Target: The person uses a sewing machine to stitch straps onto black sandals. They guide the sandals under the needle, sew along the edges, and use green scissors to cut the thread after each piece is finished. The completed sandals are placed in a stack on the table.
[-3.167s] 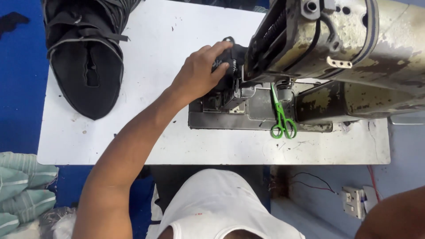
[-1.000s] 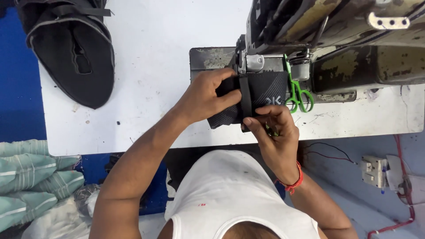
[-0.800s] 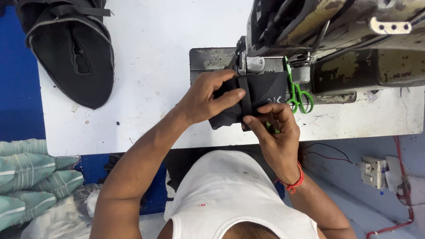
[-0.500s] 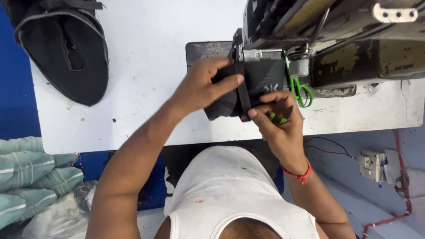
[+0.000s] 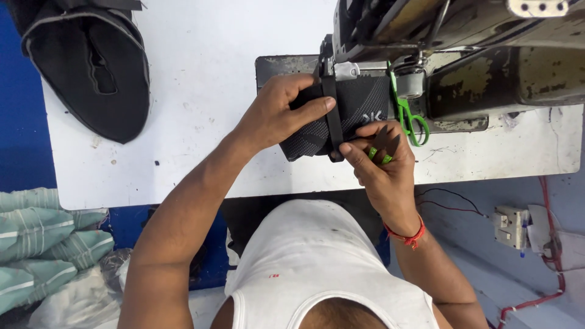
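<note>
White table point(image 5: 201, 91), fabric piece point(image 5: 359, 113) half-hidden under hands.

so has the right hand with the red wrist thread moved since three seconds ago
Yes. Absent from the table then, the right hand now pinches the black strap on the dark knit fabric piece, beside the green scissors.

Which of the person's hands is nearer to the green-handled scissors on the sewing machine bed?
Right. The right hand sits just below the scissors, almost touching the handles. The left hand lies further off, across the black fabric piece.
</note>
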